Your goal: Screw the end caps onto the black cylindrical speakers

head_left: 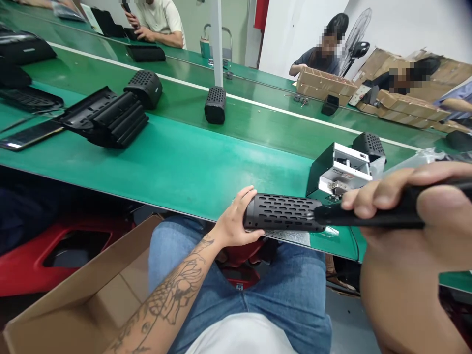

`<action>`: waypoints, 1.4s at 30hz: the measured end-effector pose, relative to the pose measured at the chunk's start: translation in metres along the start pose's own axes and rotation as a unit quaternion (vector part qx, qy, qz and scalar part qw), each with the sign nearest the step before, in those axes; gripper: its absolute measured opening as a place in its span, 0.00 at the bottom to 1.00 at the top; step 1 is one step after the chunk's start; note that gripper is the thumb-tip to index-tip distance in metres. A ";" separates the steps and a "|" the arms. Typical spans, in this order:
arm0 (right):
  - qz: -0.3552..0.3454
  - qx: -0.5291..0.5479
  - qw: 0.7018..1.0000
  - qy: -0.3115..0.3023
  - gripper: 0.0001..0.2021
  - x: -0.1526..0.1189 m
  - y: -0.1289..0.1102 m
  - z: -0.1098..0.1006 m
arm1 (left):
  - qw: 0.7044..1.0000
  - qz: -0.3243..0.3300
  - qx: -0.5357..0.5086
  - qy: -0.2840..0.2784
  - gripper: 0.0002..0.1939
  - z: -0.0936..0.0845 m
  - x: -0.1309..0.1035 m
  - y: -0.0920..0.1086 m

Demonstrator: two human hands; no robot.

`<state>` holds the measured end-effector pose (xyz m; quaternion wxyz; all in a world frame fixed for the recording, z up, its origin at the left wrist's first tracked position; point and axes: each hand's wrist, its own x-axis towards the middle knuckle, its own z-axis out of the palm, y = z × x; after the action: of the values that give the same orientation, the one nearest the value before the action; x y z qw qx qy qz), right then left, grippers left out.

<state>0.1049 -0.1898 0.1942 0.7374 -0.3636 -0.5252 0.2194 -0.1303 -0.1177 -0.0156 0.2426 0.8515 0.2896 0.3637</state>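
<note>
Bright, even indoor light
Pale glare spreads across the green bench (184, 172); deep shadow lies beneath its left end; the right hand (442, 216) looks soft and stretched near the edge.

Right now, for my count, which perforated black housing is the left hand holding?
The housing at the near table edge, the left hand on one end, the tool in the right hand at the other. Others sit farther back.

Slot-patterned black housing (282, 211), green tabletop (206, 172)
</note>
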 end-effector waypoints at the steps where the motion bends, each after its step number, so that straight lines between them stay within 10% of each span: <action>1: 0.016 0.025 0.999 -0.043 0.08 -0.007 -0.001 0.010 | 1.000 0.000 0.001 0.002 0.55 0.002 -0.001 -0.001; 7: 0.094 0.069 0.976 -0.185 0.06 -0.034 0.033 0.051 | 1.000 0.004 0.011 0.013 0.54 0.005 -0.001 0.000; 27: 0.124 0.026 0.963 -0.237 0.08 -0.041 0.067 0.061 | 0.995 0.057 -0.035 0.071 0.60 0.021 -0.001 -0.017; 42: 0.123 0.067 0.966 -0.216 0.08 -0.030 0.044 0.048 | 0.999 0.016 -0.043 0.030 0.56 0.008 -0.001 -0.008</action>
<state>0.0518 -0.1684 0.1509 0.5966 -0.3190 -0.6077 0.4161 -0.1279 -0.1143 -0.0261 0.2640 0.8336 0.2673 0.4048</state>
